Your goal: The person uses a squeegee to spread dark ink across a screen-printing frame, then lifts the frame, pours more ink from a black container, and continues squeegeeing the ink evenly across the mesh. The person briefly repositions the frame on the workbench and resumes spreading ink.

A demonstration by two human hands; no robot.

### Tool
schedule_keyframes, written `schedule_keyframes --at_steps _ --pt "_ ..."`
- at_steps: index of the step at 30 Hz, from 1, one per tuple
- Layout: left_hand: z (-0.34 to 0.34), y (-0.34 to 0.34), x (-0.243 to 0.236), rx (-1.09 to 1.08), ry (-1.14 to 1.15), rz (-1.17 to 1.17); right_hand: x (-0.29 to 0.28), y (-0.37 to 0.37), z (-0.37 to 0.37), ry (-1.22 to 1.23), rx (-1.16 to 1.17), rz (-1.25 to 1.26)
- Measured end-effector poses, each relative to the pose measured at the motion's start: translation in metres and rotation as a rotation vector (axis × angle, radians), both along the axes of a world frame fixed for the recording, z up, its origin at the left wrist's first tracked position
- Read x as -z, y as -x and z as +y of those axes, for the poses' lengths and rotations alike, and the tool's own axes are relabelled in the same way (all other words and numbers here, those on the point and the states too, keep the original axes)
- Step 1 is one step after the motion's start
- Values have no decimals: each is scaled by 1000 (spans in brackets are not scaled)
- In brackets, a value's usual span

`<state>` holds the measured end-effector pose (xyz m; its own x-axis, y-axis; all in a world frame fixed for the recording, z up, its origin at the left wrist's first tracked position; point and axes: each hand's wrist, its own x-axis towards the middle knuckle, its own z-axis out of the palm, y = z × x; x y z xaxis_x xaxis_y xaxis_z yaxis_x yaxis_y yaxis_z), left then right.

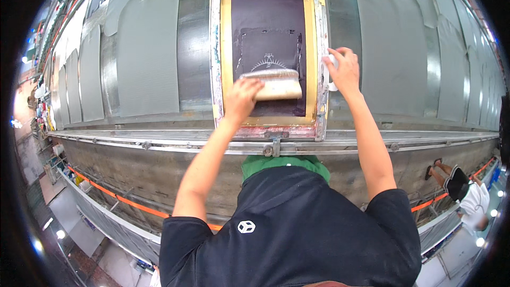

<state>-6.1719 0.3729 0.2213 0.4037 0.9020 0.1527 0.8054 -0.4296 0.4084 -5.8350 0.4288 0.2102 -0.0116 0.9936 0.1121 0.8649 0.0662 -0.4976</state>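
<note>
A screen-printing frame (215, 48) lies on the long table in front of me, its mesh (265, 10) dark with yellow tape strips along the sides. My left hand (243, 95) is closed around the left end of a squeegee (279, 89) with a pale wooden handle. The squeegee lies crosswise on the lower half of the mesh, just below a pale line design (269, 62). Beside the frame's right rail is my right hand (344, 69), its fingers curled at a small white thing (333, 74). Part of that thing is hidden by the hand.
Grey fabric pieces lie flat on the table left (149, 53) and right (390, 53) of the frame. A metal rail (138, 141) with a clamp (270, 150) runs along the near edge. Behind me on the right stands another person (467, 194), near an orange rail (430, 202).
</note>
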Motion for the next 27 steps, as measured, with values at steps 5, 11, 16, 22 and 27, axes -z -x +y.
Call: schedule_keyframes --at_steps 5,11,16,22,27 --pt "124 -8 -21 13 81 -57 -61 57 49 121 -344 12" --pt "105 -9 5 14 -32 -60 -5 77 21 102 -303 81" --pt "16 0 1 18 -2 -22 -23 87 -71 195 -266 189" --pt "89 -2 1 24 -73 -94 -14 73 2 -46 -315 91" --pt "151 -20 2 -54 -95 -81 -3 69 80 11 -303 83"
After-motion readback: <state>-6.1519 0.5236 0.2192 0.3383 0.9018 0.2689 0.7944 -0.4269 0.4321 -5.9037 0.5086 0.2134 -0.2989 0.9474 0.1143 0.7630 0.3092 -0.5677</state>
